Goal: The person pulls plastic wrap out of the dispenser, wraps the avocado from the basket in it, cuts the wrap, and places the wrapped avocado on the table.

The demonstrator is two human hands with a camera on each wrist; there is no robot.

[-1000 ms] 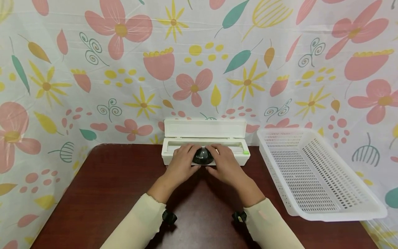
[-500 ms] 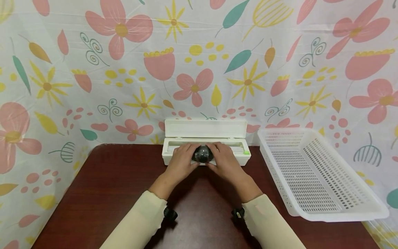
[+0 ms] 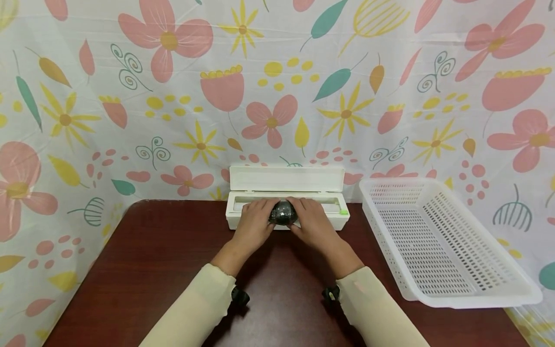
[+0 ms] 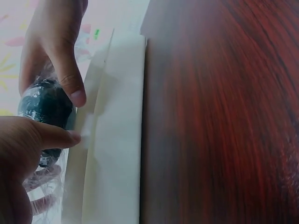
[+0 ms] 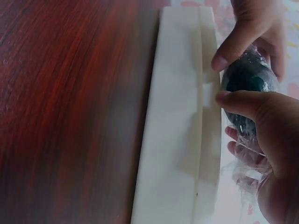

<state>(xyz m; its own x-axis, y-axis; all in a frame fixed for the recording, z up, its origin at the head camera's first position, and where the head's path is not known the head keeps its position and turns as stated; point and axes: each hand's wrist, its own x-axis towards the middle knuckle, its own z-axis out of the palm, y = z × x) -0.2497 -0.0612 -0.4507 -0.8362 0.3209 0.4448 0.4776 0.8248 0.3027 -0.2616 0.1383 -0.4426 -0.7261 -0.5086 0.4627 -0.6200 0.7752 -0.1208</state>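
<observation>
Both hands meet at the centre of the frame: the left hand [image 3: 253,226] and right hand [image 3: 313,225] curl their fingers round a dark round fruit [image 3: 283,213], partly covered in cling film [image 5: 247,172]. It sits over the open white film dispenser [image 3: 243,219] at the far edge of the tabletop [image 3: 151,260]. Wrapping looks to be the step in hand. Next, I judge, the film needs pulling taut and cutting at the dispenser's edge. A white basket [image 3: 438,246] stands at right.
</observation>
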